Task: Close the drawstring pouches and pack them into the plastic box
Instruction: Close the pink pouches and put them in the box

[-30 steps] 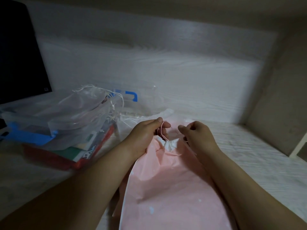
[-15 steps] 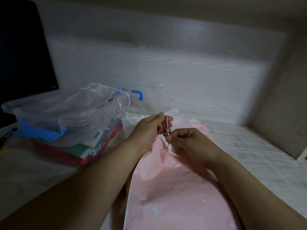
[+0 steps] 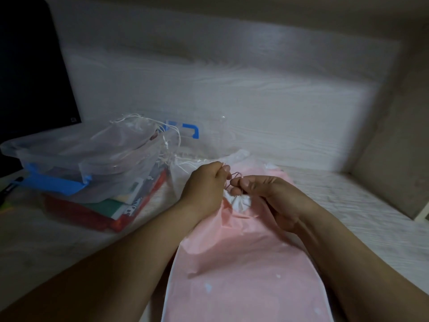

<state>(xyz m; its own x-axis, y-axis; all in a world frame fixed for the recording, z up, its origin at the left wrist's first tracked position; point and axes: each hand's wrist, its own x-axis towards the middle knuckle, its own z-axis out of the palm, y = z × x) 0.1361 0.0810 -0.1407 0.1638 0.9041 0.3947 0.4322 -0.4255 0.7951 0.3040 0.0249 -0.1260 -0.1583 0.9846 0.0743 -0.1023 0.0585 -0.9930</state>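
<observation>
Two hands work the cord at a pink pouch's neck

The left hand and right hand both pinch the drawstring above the gathered white mouth of the pink pouch, which lies on the pale wood-grain table. To the left, clear pouches are heaped on the plastic box with blue clips.

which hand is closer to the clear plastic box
Left. The left hand sits right of the plastic box, pinching the cord of the pink pouch; the right hand pinches it too, farther right, over the pouch's gathered neck.
</observation>
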